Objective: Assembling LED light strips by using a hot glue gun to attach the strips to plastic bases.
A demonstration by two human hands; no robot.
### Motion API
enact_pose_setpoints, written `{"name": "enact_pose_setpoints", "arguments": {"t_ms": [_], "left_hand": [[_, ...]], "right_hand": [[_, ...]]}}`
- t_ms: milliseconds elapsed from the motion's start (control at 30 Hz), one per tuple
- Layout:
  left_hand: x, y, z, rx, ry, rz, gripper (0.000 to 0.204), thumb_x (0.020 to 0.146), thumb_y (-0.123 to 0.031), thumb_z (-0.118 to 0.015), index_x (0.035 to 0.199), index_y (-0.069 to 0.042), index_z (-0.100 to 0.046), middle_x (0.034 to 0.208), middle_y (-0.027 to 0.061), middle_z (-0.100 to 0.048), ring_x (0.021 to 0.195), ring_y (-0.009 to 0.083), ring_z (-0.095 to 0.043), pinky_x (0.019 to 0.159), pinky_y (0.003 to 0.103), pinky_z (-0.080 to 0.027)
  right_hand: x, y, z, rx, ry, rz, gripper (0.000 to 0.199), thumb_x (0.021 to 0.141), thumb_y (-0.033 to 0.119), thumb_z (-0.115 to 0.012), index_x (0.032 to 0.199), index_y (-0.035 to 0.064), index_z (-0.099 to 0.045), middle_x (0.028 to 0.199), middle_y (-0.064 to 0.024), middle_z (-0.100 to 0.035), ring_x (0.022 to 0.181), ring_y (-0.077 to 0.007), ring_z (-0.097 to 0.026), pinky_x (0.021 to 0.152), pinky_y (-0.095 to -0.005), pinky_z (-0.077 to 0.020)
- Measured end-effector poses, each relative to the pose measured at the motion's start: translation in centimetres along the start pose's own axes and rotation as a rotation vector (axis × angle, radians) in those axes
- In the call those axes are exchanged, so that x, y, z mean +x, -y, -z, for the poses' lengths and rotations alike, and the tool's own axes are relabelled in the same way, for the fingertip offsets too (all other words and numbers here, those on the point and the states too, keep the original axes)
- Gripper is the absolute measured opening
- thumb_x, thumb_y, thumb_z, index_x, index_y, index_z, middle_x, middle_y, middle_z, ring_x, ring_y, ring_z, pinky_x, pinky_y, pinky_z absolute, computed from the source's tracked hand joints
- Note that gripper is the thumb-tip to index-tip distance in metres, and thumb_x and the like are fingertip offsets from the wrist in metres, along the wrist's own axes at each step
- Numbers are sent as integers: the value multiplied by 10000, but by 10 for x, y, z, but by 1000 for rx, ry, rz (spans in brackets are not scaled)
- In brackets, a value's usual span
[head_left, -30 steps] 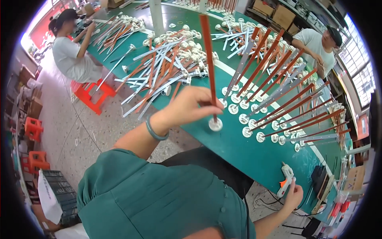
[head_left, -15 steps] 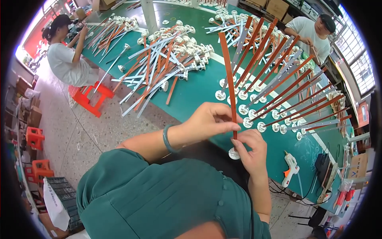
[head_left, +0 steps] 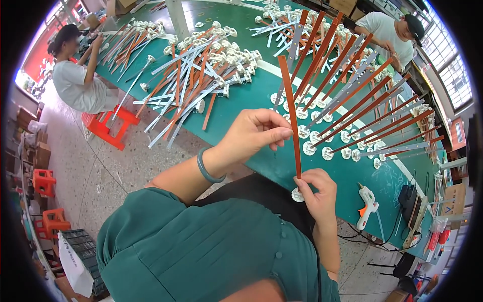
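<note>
A long reddish-brown strip point(head_left: 291, 108) stands nearly upright in front of me, its lower end at a small white round base point(head_left: 297, 195). My right hand point(head_left: 319, 195) grips the strip's lower end just above that base, thumb along the near side. My left hand point(head_left: 257, 132), with a green bangle on the wrist, is closed in a pinch at the left edge of the strip, about halfway up. Whether anything lies between those fingertips is hidden. Beyond the hands, several brown and grey strips point(head_left: 347, 83) stand leaning on white round bases point(head_left: 303, 132) on the green table.
A white glue gun point(head_left: 369, 206) with an orange trigger lies on the green table point(head_left: 261, 146) at right, its cord near the edge. A loose pile of strips point(head_left: 193, 80) with white bases is at left. Two people point(head_left: 78, 83) point(head_left: 385, 32) work across the table.
My left hand has come away slightly leftward and up along the strip. My right hand stays on the lower end. The view has shifted a little.
</note>
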State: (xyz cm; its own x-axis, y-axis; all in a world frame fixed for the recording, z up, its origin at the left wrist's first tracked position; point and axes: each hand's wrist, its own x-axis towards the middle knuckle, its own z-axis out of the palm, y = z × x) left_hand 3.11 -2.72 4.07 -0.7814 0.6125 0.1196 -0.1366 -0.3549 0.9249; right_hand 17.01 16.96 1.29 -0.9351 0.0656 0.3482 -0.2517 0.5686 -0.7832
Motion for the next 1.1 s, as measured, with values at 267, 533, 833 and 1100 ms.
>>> {"name": "enact_pose_setpoints", "arguments": {"t_ms": [267,533,833,1100], "left_hand": [[2,5,5,24,40,-22,101,941,-127,-630,948,-32,-598,897,60,-643,766,118,-635,661,240,-513],[2,4,11,-143,14,-117,77,953,-100,-598,943,-42,-547,1016,112,-631,821,155,-657,712,262,-523],[-1,11,15,-56,-57,-180,65,959,-80,-577,948,-42,-526,1076,140,-648,860,153,-667,730,261,-536],[-4,18,18,-353,41,-111,97,1018,-196,-499,1002,-104,-472,1036,92,-635,797,106,-605,688,243,-463]], "right_hand": [[-4,-2,1,66,8,-91,52,766,19,-729,790,1,-686,784,-92,-664,711,-211,-631,633,-306,-482],[-2,-2,-2,63,3,-73,45,790,0,-707,805,-26,-673,773,-93,-639,654,-164,-599,573,-264,-457],[-2,1,-6,-47,-53,-77,59,797,-4,-710,801,-23,-654,763,-95,-629,630,-168,-596,560,-255,-474],[-8,-2,-7,-57,-113,-73,73,804,-3,-704,785,-27,-638,759,-80,-605,600,-132,-555,526,-240,-434]]}}
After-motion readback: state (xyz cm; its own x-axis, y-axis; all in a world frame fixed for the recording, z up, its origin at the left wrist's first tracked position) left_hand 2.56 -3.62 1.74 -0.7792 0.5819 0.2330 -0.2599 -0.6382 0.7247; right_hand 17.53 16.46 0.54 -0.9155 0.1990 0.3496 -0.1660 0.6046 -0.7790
